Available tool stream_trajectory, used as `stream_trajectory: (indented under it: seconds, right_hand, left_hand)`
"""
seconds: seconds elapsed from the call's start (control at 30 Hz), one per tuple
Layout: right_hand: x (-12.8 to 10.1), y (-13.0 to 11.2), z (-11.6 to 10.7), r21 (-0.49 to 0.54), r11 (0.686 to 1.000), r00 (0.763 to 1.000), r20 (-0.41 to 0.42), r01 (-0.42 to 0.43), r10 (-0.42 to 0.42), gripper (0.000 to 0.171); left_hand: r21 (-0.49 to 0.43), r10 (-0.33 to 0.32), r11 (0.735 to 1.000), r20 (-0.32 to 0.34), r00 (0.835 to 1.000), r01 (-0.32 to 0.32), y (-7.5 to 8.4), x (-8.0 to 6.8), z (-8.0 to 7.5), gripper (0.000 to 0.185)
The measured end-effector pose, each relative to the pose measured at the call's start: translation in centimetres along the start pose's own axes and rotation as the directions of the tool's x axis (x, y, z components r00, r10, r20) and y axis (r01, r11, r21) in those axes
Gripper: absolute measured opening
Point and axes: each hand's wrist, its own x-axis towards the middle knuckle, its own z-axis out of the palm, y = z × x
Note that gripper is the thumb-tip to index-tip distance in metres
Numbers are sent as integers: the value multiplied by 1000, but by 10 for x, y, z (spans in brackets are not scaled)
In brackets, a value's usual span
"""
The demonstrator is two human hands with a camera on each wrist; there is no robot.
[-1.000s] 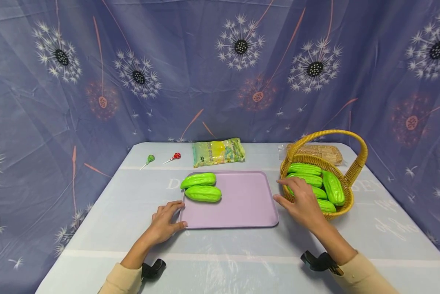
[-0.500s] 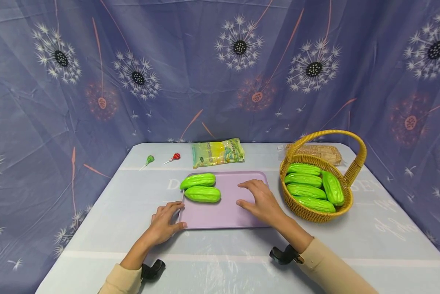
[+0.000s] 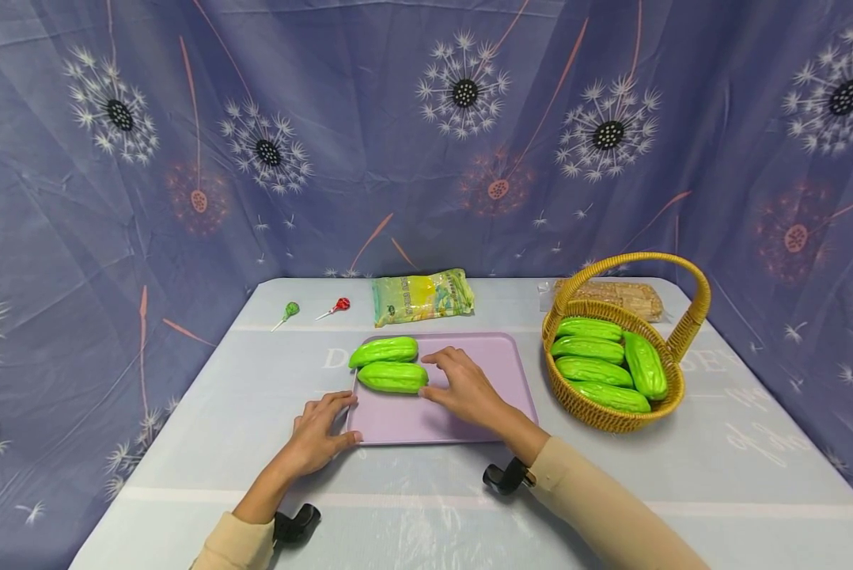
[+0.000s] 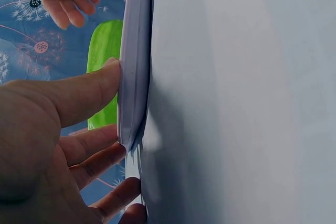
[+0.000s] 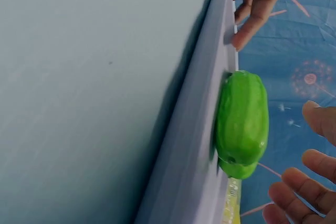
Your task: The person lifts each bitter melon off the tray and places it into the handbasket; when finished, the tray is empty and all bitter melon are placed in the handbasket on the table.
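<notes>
Two bright green ridged bitter melons, a front one (image 3: 392,378) and a back one (image 3: 384,351), lie side by side at the left of a lilac tray (image 3: 462,427). My left hand (image 3: 320,434) rests at the tray's front left corner. In the left wrist view its thumb (image 4: 89,92) touches the rim, fingertips right at the corner. My right hand (image 3: 465,389) hovers over the tray, thumb and fingers spread and holding nothing, close to the right ends of both melons. The right wrist view shows its fingers (image 5: 307,187) apart from the front melon.
A yellow wicker basket (image 3: 576,408) with a tall handle and several more bitter melons stands right of the tray. Along the back lie a green lollipop (image 3: 292,309), a red lollipop (image 3: 342,303), a yellow-green packet (image 3: 422,296) and a clear bag of brownish food (image 3: 615,297).
My right hand has moved left from beside the basket, across the tray, to the right ends of the two melons. The left hand stays at the tray's corner.
</notes>
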Motion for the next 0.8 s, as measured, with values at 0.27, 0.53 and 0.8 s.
stream_trajectory:
  seconds: [0.27, 0.53, 0.8]
  right_hand:
    - [15, 0, 16, 11, 1000, 998, 51, -27, 26, 48]
    - [25, -2, 26, -29, 999, 996, 82, -35, 37, 48]
    - [30, -2, 30, -65, 997, 991, 123, -41, 49, 50]
  left_hand:
    - [2, -3, 1000, -1, 1000, 3, 0, 0, 0, 56]
    - [-2, -12, 1000, 2, 1000, 12, 1, 0, 0, 57]
    - [-1, -11, 1000, 3, 1000, 11, 0, 0, 1, 57]
